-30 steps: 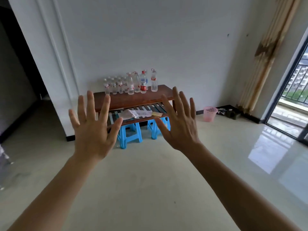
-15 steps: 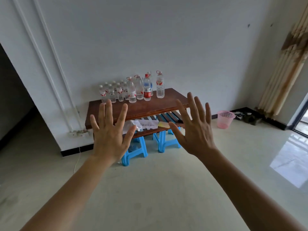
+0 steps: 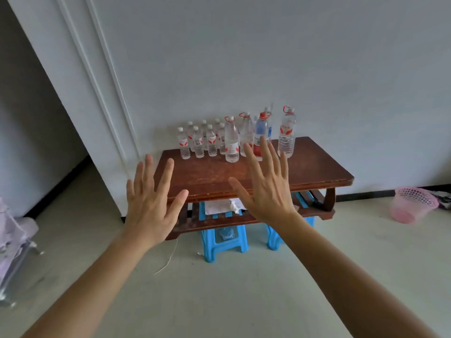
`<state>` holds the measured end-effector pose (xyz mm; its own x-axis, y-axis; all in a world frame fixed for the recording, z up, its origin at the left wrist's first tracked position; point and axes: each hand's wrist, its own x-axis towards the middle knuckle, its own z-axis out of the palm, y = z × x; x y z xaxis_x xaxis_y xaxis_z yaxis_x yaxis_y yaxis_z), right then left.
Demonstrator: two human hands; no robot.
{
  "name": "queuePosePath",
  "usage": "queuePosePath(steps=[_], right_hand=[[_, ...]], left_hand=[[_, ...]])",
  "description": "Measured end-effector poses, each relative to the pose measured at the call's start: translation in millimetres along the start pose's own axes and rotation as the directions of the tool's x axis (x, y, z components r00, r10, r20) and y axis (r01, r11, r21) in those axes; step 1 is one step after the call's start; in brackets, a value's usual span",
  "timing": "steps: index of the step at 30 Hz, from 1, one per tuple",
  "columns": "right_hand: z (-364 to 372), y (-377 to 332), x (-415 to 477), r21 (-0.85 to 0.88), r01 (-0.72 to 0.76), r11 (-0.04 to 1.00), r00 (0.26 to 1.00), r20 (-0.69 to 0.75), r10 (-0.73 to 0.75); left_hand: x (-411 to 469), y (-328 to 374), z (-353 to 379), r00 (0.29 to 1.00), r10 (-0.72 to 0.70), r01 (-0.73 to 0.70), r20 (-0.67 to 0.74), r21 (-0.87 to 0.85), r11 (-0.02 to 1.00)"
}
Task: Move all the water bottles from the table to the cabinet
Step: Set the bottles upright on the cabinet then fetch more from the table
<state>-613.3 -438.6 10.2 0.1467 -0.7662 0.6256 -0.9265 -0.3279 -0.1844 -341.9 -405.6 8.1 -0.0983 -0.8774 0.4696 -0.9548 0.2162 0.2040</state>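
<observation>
Bare floor (image 3: 244, 289) lies open between the person and the brown table (image 3: 305, 167), whose front half is free. Two blue stools (image 3: 223, 242) stand beneath it, and a pink basket (image 3: 412, 207) sits well to the right. The water bottles (image 3: 231, 142) crowd the table's rear edge by the wall. Left hand (image 3: 148, 203) and right hand (image 3: 268, 191) hover with fingers (image 3: 166, 174) spread, holding nothing. The table is nearer than before.

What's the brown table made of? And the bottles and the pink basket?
The table looks like wood with a dark reddish varnish: it shines faintly and is worn pale along the front edge. The bottles seem to be clear thin plastic; you can see through them, and the sides are ribbed. The basket looks like pink plastic, moulded with a lattice of holes.
</observation>
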Motion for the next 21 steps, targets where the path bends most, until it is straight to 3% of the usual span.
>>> queuePosePath(steps=[10,21], right_hand=[[198,34,147,0.027,-0.021,0.999,0.990,0.137,0.017],[328,68,323,0.143,-0.073,0.987,0.991,0.123,0.055]], left_hand=[[167,-102,156,0.990,-0.072,0.086,0.119,-0.117,0.989],[368,-189,228,0.991,-0.041,0.063,0.124,-0.180,0.982]])
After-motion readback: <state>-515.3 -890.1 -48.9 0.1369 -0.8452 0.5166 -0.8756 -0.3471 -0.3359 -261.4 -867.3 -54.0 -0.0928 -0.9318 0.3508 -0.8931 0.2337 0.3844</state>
